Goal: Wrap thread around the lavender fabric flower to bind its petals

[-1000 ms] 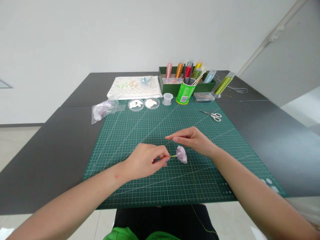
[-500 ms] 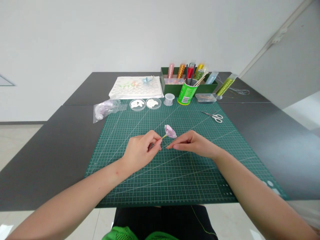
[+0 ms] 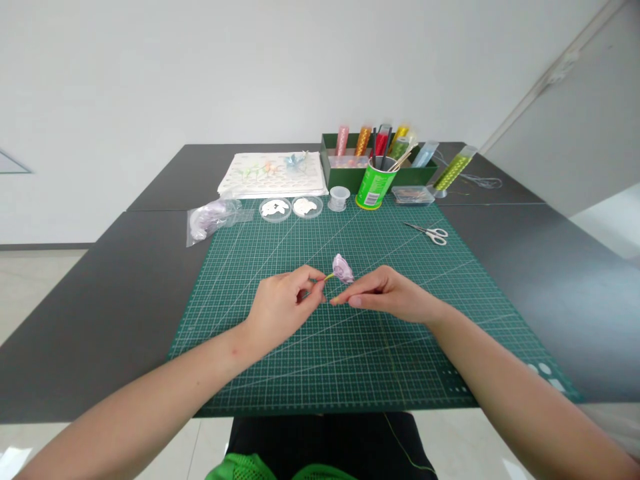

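Note:
My left hand is closed in a pinch on the thin green stem of a pale lilac artificial flower. The flower head leans out to the right of my fingertips, above the green cutting mat. My right hand is just below and right of the flower head, its fingers pressed together and pointing left towards my left fingertips. Whatever may be between those fingers is hidden or too small to make out.
White-handled scissors lie on the mat at right. Behind are two dishes of white pieces, a small lidded tub, a green can of sticks and a dark green box of rolls. A plastic bag lies left.
The flower head has turned and sits slightly lower and further right. My right fingers have shifted a little downward, with the thumb drawn back from the index fingertip.

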Demonstrator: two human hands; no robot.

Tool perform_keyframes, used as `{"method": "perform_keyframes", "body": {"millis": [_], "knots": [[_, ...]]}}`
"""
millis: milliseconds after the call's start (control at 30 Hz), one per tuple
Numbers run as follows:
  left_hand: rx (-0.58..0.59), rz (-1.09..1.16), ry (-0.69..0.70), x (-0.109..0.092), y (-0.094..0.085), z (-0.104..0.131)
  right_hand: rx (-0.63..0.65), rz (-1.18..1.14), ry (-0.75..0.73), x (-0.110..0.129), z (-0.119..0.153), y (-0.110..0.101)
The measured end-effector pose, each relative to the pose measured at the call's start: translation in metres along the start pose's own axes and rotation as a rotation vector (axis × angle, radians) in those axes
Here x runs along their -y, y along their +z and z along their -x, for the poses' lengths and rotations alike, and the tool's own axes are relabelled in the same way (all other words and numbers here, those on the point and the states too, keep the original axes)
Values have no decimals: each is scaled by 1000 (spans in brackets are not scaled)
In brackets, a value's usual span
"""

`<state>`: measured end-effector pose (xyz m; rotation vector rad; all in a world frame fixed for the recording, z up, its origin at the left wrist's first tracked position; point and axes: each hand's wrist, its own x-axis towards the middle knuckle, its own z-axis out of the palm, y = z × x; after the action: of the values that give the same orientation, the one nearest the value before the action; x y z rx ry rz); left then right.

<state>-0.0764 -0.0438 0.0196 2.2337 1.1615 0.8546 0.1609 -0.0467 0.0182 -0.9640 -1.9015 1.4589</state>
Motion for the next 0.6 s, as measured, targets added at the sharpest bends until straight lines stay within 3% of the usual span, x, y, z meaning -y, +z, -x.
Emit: {"method": "perform_keyframes", "body": {"millis": [100, 333, 600], "knots": [[-20, 80, -45, 3, -2, -2, -32, -92, 74, -3, -3, 0], [-87, 183, -123, 3, -6, -4, -485, -459, 188, -14, -13, -9], [-193, 248, -112, 2, -6, -4, -717, -92, 267, -21, -17, -14]]}}
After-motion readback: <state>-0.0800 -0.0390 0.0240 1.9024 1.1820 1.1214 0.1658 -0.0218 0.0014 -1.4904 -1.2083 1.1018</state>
